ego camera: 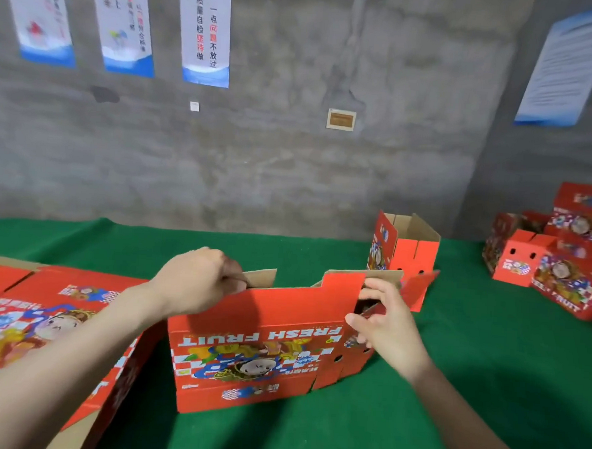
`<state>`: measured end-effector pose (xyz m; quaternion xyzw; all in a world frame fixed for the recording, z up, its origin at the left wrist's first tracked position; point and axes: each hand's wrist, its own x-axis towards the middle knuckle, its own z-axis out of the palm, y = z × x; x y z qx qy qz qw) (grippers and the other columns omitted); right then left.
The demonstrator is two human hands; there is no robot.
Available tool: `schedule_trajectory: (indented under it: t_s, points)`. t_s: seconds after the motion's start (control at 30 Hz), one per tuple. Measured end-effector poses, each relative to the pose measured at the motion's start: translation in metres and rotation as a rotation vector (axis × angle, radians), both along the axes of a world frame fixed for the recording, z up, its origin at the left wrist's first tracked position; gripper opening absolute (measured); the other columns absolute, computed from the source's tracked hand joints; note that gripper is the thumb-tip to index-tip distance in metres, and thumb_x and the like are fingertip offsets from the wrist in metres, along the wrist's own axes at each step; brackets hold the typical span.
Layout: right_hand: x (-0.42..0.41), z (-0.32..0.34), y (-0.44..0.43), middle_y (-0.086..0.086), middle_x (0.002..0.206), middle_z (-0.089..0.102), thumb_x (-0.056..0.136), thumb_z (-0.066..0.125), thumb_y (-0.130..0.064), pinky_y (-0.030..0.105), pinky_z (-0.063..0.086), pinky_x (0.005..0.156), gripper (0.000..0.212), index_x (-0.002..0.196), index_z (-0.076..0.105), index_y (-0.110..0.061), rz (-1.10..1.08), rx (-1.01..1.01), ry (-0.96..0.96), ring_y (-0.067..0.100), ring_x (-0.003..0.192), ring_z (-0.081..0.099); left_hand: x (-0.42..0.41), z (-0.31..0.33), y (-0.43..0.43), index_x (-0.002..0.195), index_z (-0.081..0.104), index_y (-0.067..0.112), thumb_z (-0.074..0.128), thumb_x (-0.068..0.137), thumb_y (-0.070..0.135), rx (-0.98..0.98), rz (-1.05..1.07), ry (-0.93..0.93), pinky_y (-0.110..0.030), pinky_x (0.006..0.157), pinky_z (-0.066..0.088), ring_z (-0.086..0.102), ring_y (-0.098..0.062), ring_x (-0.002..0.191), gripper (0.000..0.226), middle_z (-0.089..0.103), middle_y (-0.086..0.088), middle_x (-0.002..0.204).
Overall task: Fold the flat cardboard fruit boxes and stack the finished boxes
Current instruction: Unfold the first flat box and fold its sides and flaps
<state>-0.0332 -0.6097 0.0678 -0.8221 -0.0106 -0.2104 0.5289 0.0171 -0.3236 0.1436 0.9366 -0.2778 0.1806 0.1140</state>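
Observation:
A red fruit box [260,353], partly folded and printed upside down with "FRESH FRUIT", stands on the green table [467,388] in front of me. My left hand [199,281] grips the box's top edge at the left, fingers curled over a brown inner flap. My right hand [382,318] pinches the red end flap at the box's right corner. A pile of flat red boxes [43,314] lies at the left, under my left forearm.
One open folded box [403,247] stands upright behind the box I hold. A heap of finished red boxes [560,258] sits at the far right. A grey concrete wall with posters runs behind the table.

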Motion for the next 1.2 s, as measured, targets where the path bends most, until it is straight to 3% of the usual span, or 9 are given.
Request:
schedule_trajectory:
  t_s: [0.1, 0.2, 0.4, 0.53, 0.6, 0.73, 0.83, 0.97, 1.2]
  points:
    - [0.009, 0.003, -0.009, 0.003, 0.099, 0.063, 0.087, 0.068, -0.009, 0.024, 0.042, 0.043, 0.027, 0.106, 0.052, -0.019, 0.083, -0.044, 0.194, 0.014, 0.048, 0.059, 0.0, -0.002, -0.004, 0.092, 0.073, 0.028, 0.06, 0.091, 0.029, -0.023, 0.038, 0.049, -0.023, 0.063, 0.036, 0.063, -0.021, 0.088, 0.013, 0.069, 0.004, 0.088]
    - [0.014, -0.005, -0.007, -0.003, 0.104, 0.066, 0.097, 0.053, -0.025, 0.025, 0.049, 0.045, 0.02, 0.116, 0.046, -0.027, 0.247, -0.144, 0.312, 0.021, 0.063, 0.071, 0.003, -0.004, -0.008, 0.091, 0.073, 0.023, 0.059, 0.09, 0.026, -0.032, 0.094, 0.083, -0.024, 0.063, 0.036, 0.061, -0.022, 0.083, 0.014, 0.068, -0.001, 0.088]
    - [0.014, -0.013, -0.004, 0.002, 0.051, 0.061, 0.092, 0.056, -0.042, 0.025, 0.046, 0.045, 0.029, 0.094, 0.05, -0.014, 0.024, -0.361, 0.224, 0.015, 0.044, 0.064, 0.027, 0.015, 0.0, 0.071, 0.066, 0.005, 0.06, 0.081, 0.032, -0.044, 0.386, 0.234, -0.027, 0.057, 0.041, 0.063, -0.031, 0.075, 0.03, 0.068, -0.013, 0.077]
    - [0.001, -0.013, -0.026, -0.003, 0.042, 0.048, 0.089, 0.059, -0.046, 0.027, 0.046, 0.051, 0.04, 0.083, 0.055, -0.007, -0.055, -0.34, 0.223, 0.013, 0.04, 0.059, 0.043, 0.025, 0.025, 0.061, 0.063, -0.004, 0.056, 0.086, 0.009, -0.376, 0.402, 0.441, -0.017, 0.033, 0.039, 0.058, -0.019, 0.035, 0.029, 0.07, -0.022, 0.068]
    - [-0.005, -0.01, -0.033, -0.006, 0.044, 0.043, 0.091, 0.057, -0.044, 0.022, 0.039, 0.046, 0.042, 0.069, 0.046, -0.01, -0.123, -0.382, 0.183, 0.013, 0.042, 0.056, 0.047, 0.021, 0.037, 0.056, 0.063, -0.003, 0.052, 0.085, 0.004, -0.518, 0.444, 0.347, -0.018, 0.036, 0.038, 0.056, -0.017, 0.032, 0.032, 0.067, -0.02, 0.057]
    - [-0.014, -0.003, -0.036, -0.01, 0.049, 0.035, 0.088, 0.062, -0.04, 0.022, 0.027, 0.044, 0.047, 0.058, 0.034, -0.016, -0.246, -0.381, 0.021, 0.005, 0.042, 0.033, 0.046, 0.007, 0.034, 0.048, 0.055, 0.001, 0.051, 0.083, 0.011, -0.568, 0.528, -0.009, -0.031, 0.054, 0.046, 0.059, -0.031, 0.051, 0.037, 0.056, -0.015, 0.045]
    - [-0.015, 0.006, -0.036, 0.004, 0.061, 0.065, 0.085, 0.068, -0.035, 0.03, 0.048, 0.059, 0.031, 0.069, 0.065, -0.008, -0.159, -0.179, 0.052, 0.024, 0.058, 0.061, 0.045, -0.007, 0.025, 0.057, 0.047, 0.001, 0.05, 0.083, 0.012, -0.593, 0.581, -0.148, -0.034, 0.06, 0.039, 0.049, -0.038, 0.062, 0.029, 0.056, -0.028, 0.066]
    - [-0.016, 0.002, -0.026, 0.002, 0.08, 0.075, 0.086, 0.07, -0.023, 0.045, 0.055, 0.082, 0.009, 0.079, 0.075, -0.018, -0.021, -0.017, 0.242, 0.026, 0.081, 0.072, 0.045, -0.042, 0.027, 0.065, 0.05, -0.001, 0.049, 0.086, 0.014, -0.634, 0.657, -0.126, -0.039, 0.066, 0.04, 0.057, -0.047, 0.079, 0.026, 0.061, -0.035, 0.083]
    - [-0.004, -0.007, -0.009, 0.01, 0.077, 0.074, 0.082, 0.074, -0.02, 0.049, 0.056, 0.077, 0.02, 0.075, 0.071, -0.003, -0.034, -0.001, 0.346, 0.03, 0.074, 0.071, 0.032, -0.079, 0.026, 0.081, 0.054, 0.001, 0.056, 0.086, 0.02, -1.087, 0.608, 0.119, -0.035, 0.067, 0.036, 0.059, -0.041, 0.09, 0.02, 0.06, -0.016, 0.082]
